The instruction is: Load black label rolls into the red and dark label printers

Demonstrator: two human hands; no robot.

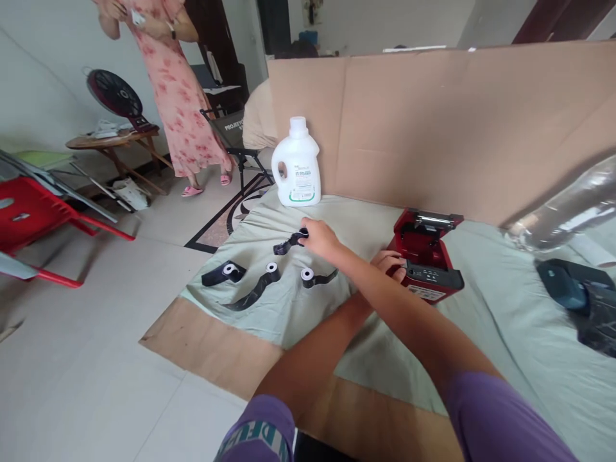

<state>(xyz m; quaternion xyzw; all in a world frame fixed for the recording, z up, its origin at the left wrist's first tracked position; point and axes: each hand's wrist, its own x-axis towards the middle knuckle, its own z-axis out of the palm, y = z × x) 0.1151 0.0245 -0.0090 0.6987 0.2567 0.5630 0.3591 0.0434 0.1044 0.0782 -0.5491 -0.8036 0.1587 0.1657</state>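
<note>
My arms cross, the right lying over the left. My right hand pinches a small roll of black strip, its loose tail trailing left just above the cloth. With fingers at its left side, my left hand grips a small red printer that has a black button panel and a raised lid. Inside, the printer's red bay shows, partly shadowed. Three more black rolls with white cores lie on the cloth: a left one, a middle one and a right one, tails partly unwound.
A white detergent bottle stands behind the rolls, against a tall cardboard panel. Pale green cloth covers the board. At right lie a dark device and a clear plastic wrap. Another person stands at back left.
</note>
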